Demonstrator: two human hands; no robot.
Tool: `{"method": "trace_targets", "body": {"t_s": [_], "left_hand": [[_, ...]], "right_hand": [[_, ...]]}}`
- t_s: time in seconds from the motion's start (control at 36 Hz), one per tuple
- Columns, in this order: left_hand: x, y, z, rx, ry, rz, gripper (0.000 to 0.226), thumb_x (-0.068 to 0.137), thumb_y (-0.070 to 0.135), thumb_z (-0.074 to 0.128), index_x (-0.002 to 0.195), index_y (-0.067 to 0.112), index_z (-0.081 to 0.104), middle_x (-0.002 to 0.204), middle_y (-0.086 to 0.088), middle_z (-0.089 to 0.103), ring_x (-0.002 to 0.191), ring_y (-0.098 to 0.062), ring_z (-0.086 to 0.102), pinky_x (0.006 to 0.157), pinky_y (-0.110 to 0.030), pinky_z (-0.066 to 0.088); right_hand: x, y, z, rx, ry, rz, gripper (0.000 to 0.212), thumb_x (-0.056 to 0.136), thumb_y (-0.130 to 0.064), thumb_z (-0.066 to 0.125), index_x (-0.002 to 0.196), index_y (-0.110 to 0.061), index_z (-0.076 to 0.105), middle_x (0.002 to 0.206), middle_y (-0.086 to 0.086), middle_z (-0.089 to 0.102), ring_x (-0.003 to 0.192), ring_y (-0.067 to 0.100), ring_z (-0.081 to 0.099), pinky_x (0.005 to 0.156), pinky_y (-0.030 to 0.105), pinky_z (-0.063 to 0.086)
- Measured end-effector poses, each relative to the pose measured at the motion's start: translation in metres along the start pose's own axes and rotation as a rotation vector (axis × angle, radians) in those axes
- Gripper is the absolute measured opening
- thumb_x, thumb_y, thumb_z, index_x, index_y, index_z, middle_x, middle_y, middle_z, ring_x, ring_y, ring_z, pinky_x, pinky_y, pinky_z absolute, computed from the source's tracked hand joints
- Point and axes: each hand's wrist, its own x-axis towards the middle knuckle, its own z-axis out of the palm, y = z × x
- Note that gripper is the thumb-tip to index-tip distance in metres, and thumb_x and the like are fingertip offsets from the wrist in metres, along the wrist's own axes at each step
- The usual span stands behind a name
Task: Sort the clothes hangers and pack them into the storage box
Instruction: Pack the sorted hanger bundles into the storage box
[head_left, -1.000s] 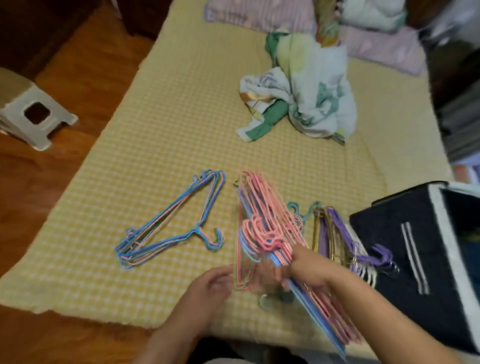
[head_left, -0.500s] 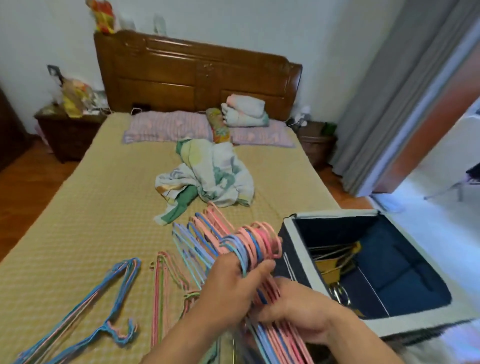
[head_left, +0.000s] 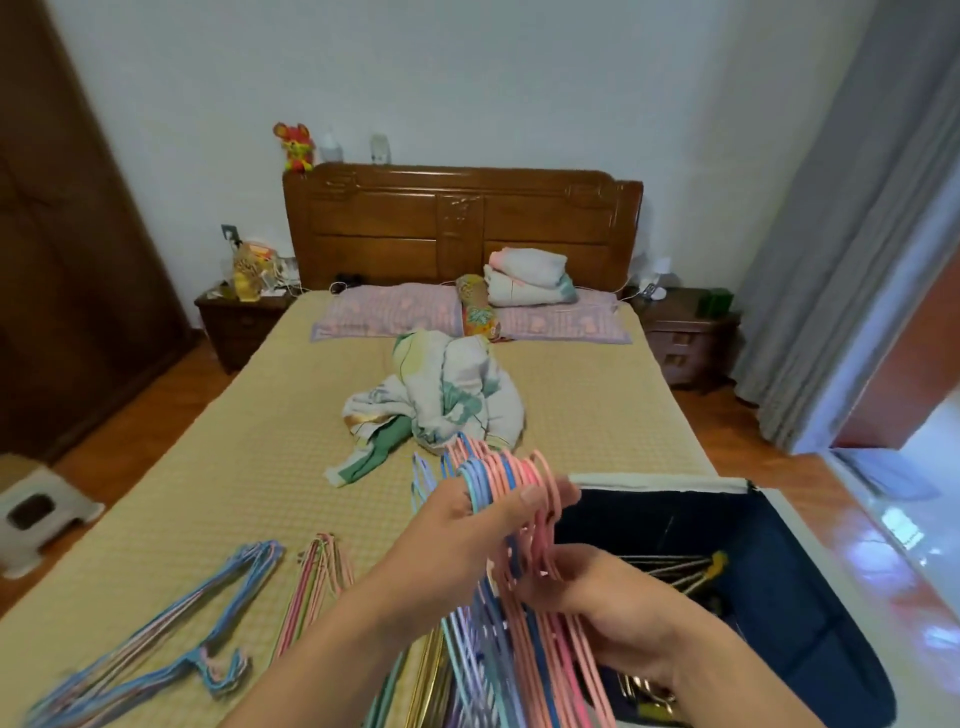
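A thick bundle of pink and blue wire hangers (head_left: 511, 597) is lifted above the bed's near edge, next to the open navy storage box (head_left: 810, 587). My left hand (head_left: 467, 525) grips the bundle near its hooks, thumb over the top. My right hand (head_left: 597, 597) holds the bundle lower down from the right, fingers curled round the wires. Gold-coloured hangers (head_left: 680, 569) lie inside the box. A blue and pink hanger stack (head_left: 156, 639) lies flat at the left, and a smaller pink stack (head_left: 311, 582) beside it.
The yellow bed cover (head_left: 234, 467) carries a crumpled floral cloth (head_left: 441, 405) in the middle, with pillows and folded bedding at the wooden headboard. A white plastic stool (head_left: 36, 514) stands on the floor at the left. Grey curtains hang at the right.
The camera view has tilted up from the bed to the room. Both hands have raised the pink and blue bundle off the bed and carried it right, to the box's edge.
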Motion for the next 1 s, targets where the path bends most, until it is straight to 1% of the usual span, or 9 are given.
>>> {"method": "trace_targets", "body": {"t_s": [0.19, 0.42, 0.53, 0.61, 0.72, 0.78, 0.83, 0.89, 1.0], "left_hand": [[0.032, -0.001, 0.006, 0.106, -0.176, 0.020, 0.026, 0.102, 0.012, 0.055, 0.125, 0.011, 0.068, 0.124, 0.007, 0.073, 0.122, -0.007, 0.064, 0.104, -0.026, 0.049], [0.073, -0.006, -0.006, 0.179, -0.198, 0.055, 0.038, 0.098, 0.047, 0.058, 0.117, 0.019, 0.075, 0.120, -0.003, 0.074, 0.118, -0.022, 0.066, 0.108, -0.051, 0.046], [0.086, -0.012, -0.003, 0.214, -0.208, 0.021, 0.051, 0.092, 0.064, 0.059, 0.119, 0.023, 0.073, 0.114, 0.000, 0.070, 0.103, -0.023, 0.064, 0.094, -0.042, 0.047], [0.095, -0.013, 0.006, 0.216, -0.222, 0.029, 0.045, 0.095, 0.062, 0.056, 0.119, 0.029, 0.074, 0.117, 0.008, 0.069, 0.107, -0.017, 0.064, 0.096, -0.035, 0.045], [0.107, -0.017, 0.023, 0.264, -0.129, 0.034, 0.079, 0.088, 0.077, 0.055, 0.113, 0.003, 0.066, 0.095, -0.011, 0.063, 0.090, -0.021, 0.054, 0.079, -0.043, 0.040], [0.108, -0.017, 0.030, 0.308, -0.096, 0.051, 0.075, 0.089, 0.078, 0.051, 0.110, 0.008, 0.066, 0.100, -0.027, 0.063, 0.083, -0.033, 0.060, 0.077, -0.057, 0.046], [0.107, -0.016, 0.042, 0.322, -0.050, 0.040, 0.074, 0.089, 0.078, 0.051, 0.105, 0.006, 0.065, 0.099, -0.026, 0.063, 0.088, -0.040, 0.063, 0.081, -0.062, 0.047], [0.106, -0.016, 0.055, 0.324, 0.007, 0.038, 0.077, 0.088, 0.078, 0.052, 0.095, 0.002, 0.061, 0.086, -0.025, 0.059, 0.079, -0.041, 0.061, 0.069, -0.050, 0.040], [0.108, -0.014, 0.084, 0.363, 0.125, 0.018, 0.081, 0.087, 0.081, 0.051, 0.086, -0.001, 0.056, 0.077, -0.017, 0.048, 0.069, -0.033, 0.049, 0.074, -0.039, 0.034]], "right_hand": [[0.005, -0.011, -0.024, -0.024, 0.060, -0.115, 0.027, 0.090, -0.006, 0.065, 0.115, -0.010, 0.073, 0.115, 0.023, 0.069, 0.117, 0.043, 0.062, 0.108, 0.060, 0.042], [0.015, -0.034, -0.053, 0.030, 0.093, -0.101, 0.030, 0.095, -0.003, 0.060, 0.122, -0.012, 0.070, 0.118, 0.032, 0.065, 0.114, 0.048, 0.063, 0.103, 0.061, 0.047], [0.015, -0.041, -0.068, 0.028, 0.086, -0.072, 0.035, 0.096, -0.002, 0.058, 0.130, -0.009, 0.062, 0.114, 0.028, 0.069, 0.109, 0.043, 0.067, 0.103, 0.058, 0.048], [0.015, -0.044, -0.080, 0.064, 0.066, -0.067, 0.034, 0.097, 0.000, 0.057, 0.129, -0.009, 0.064, 0.120, 0.029, 0.066, 0.114, 0.045, 0.064, 0.104, 0.059, 0.047], [0.013, -0.047, -0.102, 0.079, 0.025, -0.044, 0.035, 0.097, -0.003, 0.057, 0.133, -0.007, 0.060, 0.123, 0.029, 0.065, 0.116, 0.044, 0.064, 0.105, 0.060, 0.045], [0.011, -0.048, -0.112, 0.087, -0.013, -0.046, 0.040, 0.098, -0.003, 0.055, 0.138, -0.007, 0.053, 0.124, 0.029, 0.065, 0.117, 0.044, 0.063, 0.105, 0.061, 0.044], [0.010, -0.050, -0.123, 0.077, -0.054, -0.049, 0.039, 0.099, -0.001, 0.053, 0.138, -0.007, 0.052, 0.124, 0.029, 0.065, 0.117, 0.044, 0.063, 0.105, 0.062, 0.044], [0.005, -0.051, -0.135, 0.033, -0.072, -0.049, 0.035, 0.099, -0.001, 0.052, 0.134, -0.005, 0.056, 0.120, 0.028, 0.067, 0.112, 0.043, 0.066, 0.101, 0.059, 0.048], [-0.002, -0.055, -0.165, 0.005, -0.145, -0.026, 0.025, 0.098, -0.004, 0.055, 0.123, 0.001, 0.059, 0.107, 0.026, 0.070, 0.098, 0.041, 0.070, 0.084, 0.050, 0.054]]}}
